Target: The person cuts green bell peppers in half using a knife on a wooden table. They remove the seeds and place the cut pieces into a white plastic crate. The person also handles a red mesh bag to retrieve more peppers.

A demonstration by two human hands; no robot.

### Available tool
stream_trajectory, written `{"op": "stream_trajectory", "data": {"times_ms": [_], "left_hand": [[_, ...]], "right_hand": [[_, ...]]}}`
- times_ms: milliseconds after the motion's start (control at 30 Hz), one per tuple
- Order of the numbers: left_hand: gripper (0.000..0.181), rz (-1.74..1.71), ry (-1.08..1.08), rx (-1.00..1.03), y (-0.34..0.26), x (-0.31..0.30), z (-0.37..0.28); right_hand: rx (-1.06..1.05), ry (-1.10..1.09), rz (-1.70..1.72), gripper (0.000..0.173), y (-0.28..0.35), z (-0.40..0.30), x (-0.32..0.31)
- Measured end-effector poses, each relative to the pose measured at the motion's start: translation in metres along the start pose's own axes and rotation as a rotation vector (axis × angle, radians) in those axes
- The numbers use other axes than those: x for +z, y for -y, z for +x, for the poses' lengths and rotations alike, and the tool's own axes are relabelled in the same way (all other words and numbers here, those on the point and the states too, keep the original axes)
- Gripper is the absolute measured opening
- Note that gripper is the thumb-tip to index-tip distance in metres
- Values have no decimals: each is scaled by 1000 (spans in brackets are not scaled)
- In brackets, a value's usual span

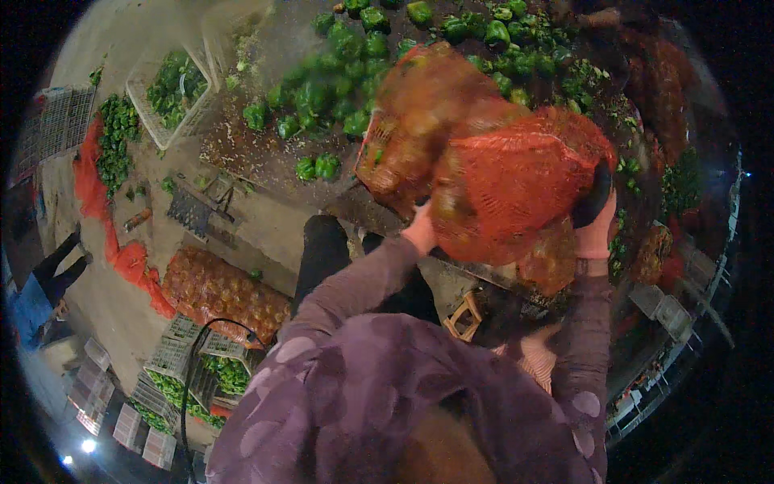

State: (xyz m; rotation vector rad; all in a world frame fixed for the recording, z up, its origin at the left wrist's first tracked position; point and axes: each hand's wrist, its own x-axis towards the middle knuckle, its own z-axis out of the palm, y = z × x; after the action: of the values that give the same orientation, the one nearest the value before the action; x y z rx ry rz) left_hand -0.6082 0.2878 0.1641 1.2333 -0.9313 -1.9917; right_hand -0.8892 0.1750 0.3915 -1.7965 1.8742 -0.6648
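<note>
A red mesh sack of round produce is in front of me, its loose netting bunched towards the right. My left hand, in a pink glove, grips its lower left side, with the fingers mostly hidden. At the right end, my right hand holds the netting in a pink glove with a dark palm. Pressed against it on the far left is another bulging part of mesh sacking; whether this is a separate sack I cannot tell. Green bell peppers lie loose on the dark surface beyond.
A white plastic crate holds green produce at the left. A full mesh sack lies on the ground near stacked crates of green produce. Red netting trails along the floor. Another person is at far left; a small wooden stool is below.
</note>
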Motion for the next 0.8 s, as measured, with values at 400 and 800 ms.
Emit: {"op": "stream_trajectory", "data": {"times_ms": [400,800], "left_hand": [[39,-153,-449,215,-48,-48,53],[105,407,-310,171,-44,-65,-68]], "right_hand": [[268,-28,-46,41,-93,-53,37],[-67,41,-136,61,131,5,-81]]}}
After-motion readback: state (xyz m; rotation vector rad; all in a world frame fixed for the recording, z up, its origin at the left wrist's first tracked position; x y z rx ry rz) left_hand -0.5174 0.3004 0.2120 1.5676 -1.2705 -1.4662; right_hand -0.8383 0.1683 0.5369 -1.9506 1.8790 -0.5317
